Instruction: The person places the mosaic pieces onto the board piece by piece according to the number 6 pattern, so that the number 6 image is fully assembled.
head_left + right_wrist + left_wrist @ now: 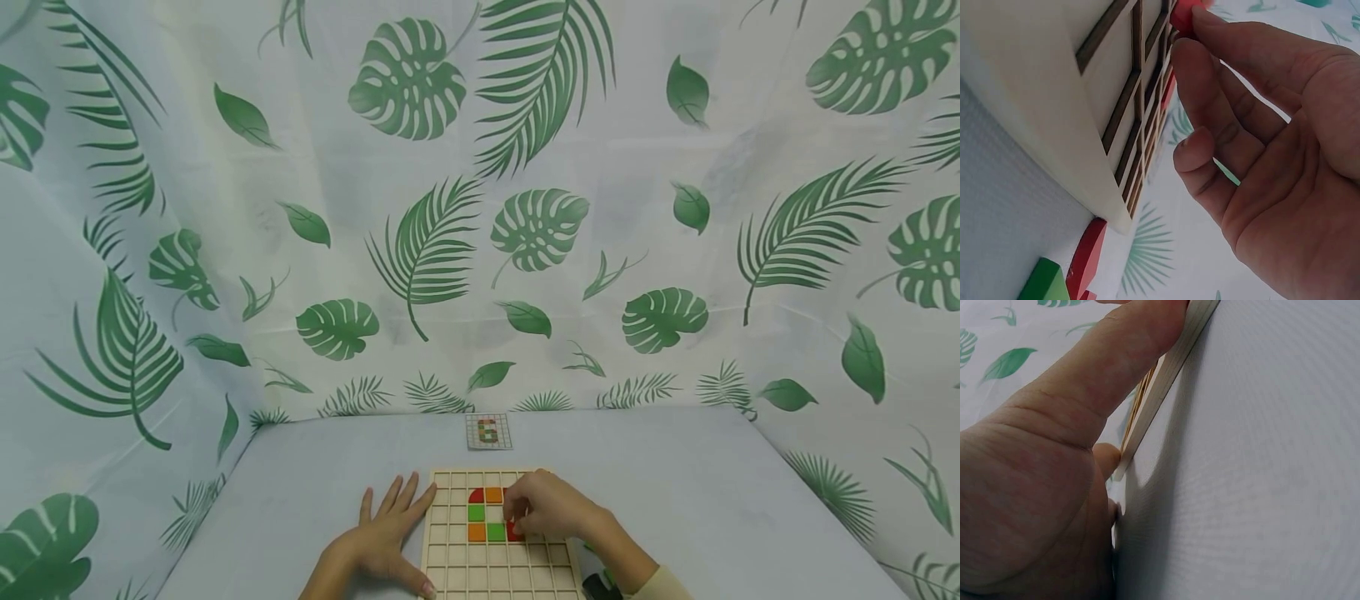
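Note:
A wooden grid board lies on the table, holding several coloured blocks. On it are a red rounded block, an orange square, a green square, and an orange square beside another green one. My left hand is spread flat along the board's left edge, thumb and fingertips at its side. Above the grid, my right hand pinches a red block between thumb and index finger, at the lower right of the coloured pieces. Its fingers partly hide another red piece in the top row.
Behind the board lies a small card printed with a coloured grid pattern. To the board's right, a loose green block and a red block rest on the table. Leaf-printed cloth walls enclose the table's back and sides.

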Demonstrator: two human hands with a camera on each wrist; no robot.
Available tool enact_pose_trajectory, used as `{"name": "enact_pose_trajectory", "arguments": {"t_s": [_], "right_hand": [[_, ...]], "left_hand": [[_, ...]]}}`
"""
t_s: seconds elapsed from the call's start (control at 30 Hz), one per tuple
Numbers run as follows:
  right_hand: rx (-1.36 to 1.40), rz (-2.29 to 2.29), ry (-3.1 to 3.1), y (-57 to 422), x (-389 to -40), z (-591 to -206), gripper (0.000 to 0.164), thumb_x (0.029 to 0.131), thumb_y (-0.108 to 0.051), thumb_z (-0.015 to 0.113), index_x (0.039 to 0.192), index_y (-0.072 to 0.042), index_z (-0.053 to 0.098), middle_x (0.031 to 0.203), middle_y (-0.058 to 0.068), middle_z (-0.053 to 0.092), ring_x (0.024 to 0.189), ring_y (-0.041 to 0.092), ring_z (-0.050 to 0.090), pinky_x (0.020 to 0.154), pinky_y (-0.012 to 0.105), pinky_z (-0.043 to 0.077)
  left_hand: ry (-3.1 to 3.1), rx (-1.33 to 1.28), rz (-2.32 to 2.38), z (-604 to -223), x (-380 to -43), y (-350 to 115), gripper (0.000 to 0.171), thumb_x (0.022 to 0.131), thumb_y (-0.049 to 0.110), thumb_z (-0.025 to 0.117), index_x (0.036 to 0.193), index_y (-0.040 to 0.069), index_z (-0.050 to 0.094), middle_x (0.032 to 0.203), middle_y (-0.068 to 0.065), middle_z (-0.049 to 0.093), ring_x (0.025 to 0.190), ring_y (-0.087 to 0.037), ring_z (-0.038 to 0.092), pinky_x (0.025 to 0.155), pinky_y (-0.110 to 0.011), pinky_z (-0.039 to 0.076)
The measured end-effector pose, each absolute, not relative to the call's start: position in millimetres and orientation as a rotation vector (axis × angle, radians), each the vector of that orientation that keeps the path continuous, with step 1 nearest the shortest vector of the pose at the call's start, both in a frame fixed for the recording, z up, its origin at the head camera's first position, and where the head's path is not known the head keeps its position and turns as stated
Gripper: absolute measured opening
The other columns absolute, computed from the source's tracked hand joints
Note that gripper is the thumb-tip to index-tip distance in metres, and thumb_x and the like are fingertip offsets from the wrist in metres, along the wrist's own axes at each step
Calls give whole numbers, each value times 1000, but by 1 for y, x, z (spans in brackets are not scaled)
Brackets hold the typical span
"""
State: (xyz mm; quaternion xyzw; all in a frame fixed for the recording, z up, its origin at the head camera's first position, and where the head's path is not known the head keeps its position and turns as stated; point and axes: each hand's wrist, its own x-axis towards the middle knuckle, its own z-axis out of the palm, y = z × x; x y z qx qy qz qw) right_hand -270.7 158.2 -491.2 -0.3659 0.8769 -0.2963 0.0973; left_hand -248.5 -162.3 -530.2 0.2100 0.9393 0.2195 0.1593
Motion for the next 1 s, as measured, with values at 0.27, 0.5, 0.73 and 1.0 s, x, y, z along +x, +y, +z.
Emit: {"name": "enact_pose_trajectory", "arguments": {"t_s": [0.27, 0.5, 0.73, 1.0], "right_hand": [[-1092, -855, 2628, 157, -269, -493, 19, 79, -5, 88, 78, -18, 74, 72, -15, 69, 66, -5, 56, 63, 18, 49], [-1105, -863, 2586, 158, -270, -495, 17, 77, -5, 89, 80, -16, 75, 70, -14, 67, 63, -5, 55, 61, 17, 50], [-1102, -810, 2600, 157, -270, -493, 11, 78, -10, 90, 81, -15, 81, 72, -15, 71, 63, -7, 58, 60, 15, 51], [-1096, -803, 2620, 156, -269, -492, 10, 77, -9, 91, 83, -13, 85, 75, -11, 77, 64, -9, 60, 61, 14, 51]], "left_hand": [[2685, 596, 612, -532, -249, -163, 139, 57, 79, 86, 168, 29, 19, 176, -15, 3, 162, -44, -5, 114, -82, -13], [2680, 616, 616, -530, -248, -163, 139, 58, 79, 86, 168, 28, 18, 176, -16, 2, 161, -45, -5, 114, -82, -12], [2679, 607, 611, -528, -248, -162, 139, 58, 79, 86, 168, 28, 18, 176, -16, 3, 162, -45, -5, 115, -82, -12], [2671, 609, 632, -527, -247, -163, 140, 58, 76, 88, 168, 26, 18, 176, -17, 2, 161, -46, -5, 114, -82, -13]]}}
